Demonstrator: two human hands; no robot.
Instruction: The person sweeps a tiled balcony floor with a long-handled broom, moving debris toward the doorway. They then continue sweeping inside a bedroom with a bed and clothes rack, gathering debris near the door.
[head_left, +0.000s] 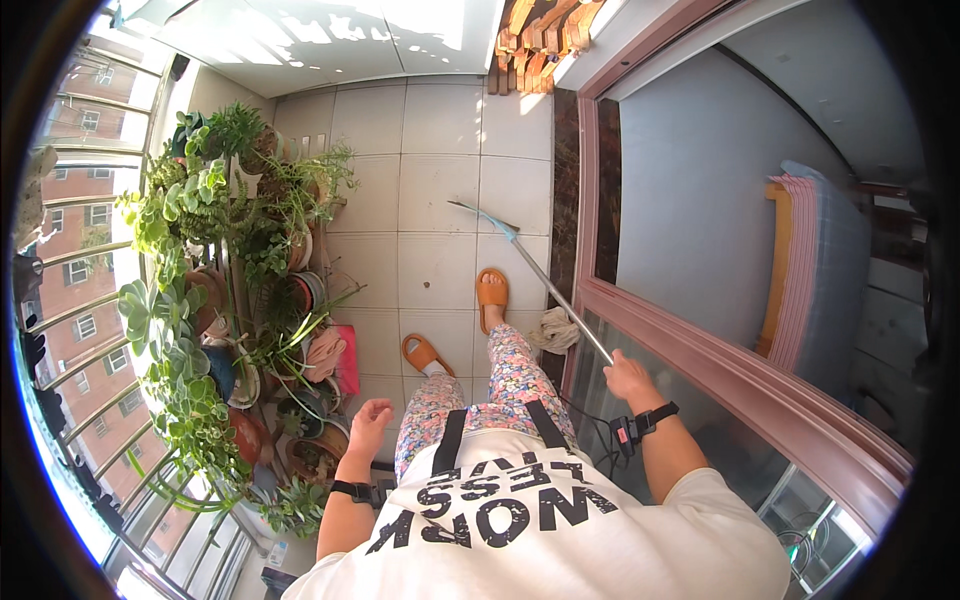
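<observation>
My right hand (628, 376) is closed around the upper end of a metal pole (559, 296). The pole slants down to a thin, light blue floor-sweeping head (495, 223), perhaps a broom or squeegee, which appears to rest on the pale tiles (437, 193). At the lower left hangs my left hand (370, 426), with nothing visible in it and its fingers loosely curled. It is nearest to the potted plants. A small dark speck (427, 284) lies on the tiles in front of my feet, which wear orange slippers (491, 289).
Several potted plants (217, 217) crowd a rack along the barred window on the left. A pink dustpan-like object (347, 360) stands by the pots. A string mop head (555, 331) lies near the sliding door frame (675, 330). Wooden pieces (536, 45) are stacked at the far end.
</observation>
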